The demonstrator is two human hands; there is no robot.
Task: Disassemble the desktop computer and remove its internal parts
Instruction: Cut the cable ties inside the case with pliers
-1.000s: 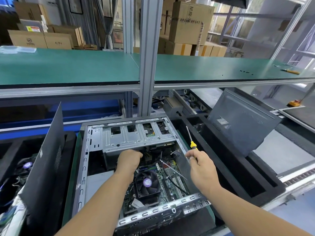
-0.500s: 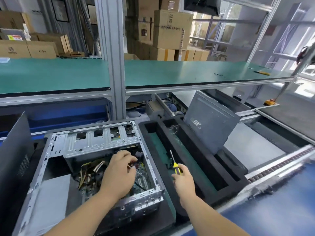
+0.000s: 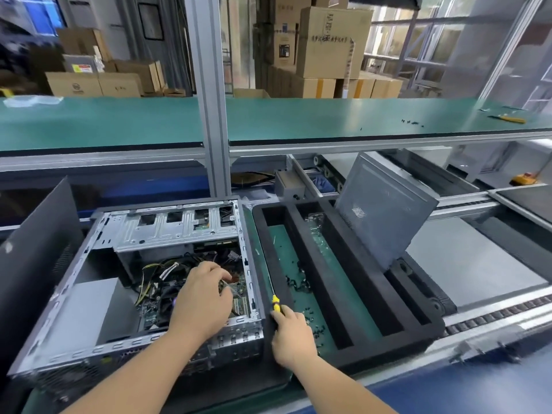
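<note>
In the foam tray — loose screws

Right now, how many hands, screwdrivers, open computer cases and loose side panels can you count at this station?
Hands: 2 (left hand, right hand)
Screwdrivers: 2 (in the right hand, on the green shelf)
Open computer cases: 1
Side panels: 2 (left, right)
Total: 7
</note>
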